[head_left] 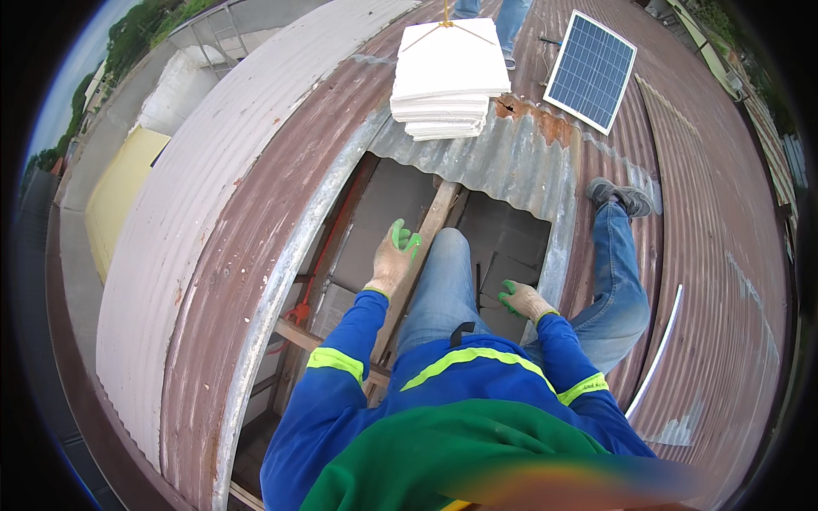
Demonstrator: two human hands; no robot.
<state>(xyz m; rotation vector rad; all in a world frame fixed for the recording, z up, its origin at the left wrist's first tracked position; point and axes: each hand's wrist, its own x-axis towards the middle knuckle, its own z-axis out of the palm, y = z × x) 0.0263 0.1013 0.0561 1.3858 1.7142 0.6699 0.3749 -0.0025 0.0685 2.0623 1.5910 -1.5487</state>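
My left hand (394, 261), in a pale glove with green fingertips, is raised over an opening in the roof, beside a wooden beam (419, 255). Its fingers are apart and hold nothing. Lower and to the right, my right hand (527, 301), gloved the same way, hovers over the opening's right part with fingers spread and nothing visible in them. Beyond the opening, a stack of white foam-like boards (447, 64) is tied with yellow cord (446, 19) and rests on the corrugated metal sheet (490, 170).
A solar panel (591, 71) lies at the far right. Another person's jeans-clad leg (512, 21) stands behind the boards. My right shoe (620, 197) rests on the brown roofing (716, 213). Below the opening are dark panels (388, 200) and an orange-red cord (300, 312). A white strip (660, 345) lies right.
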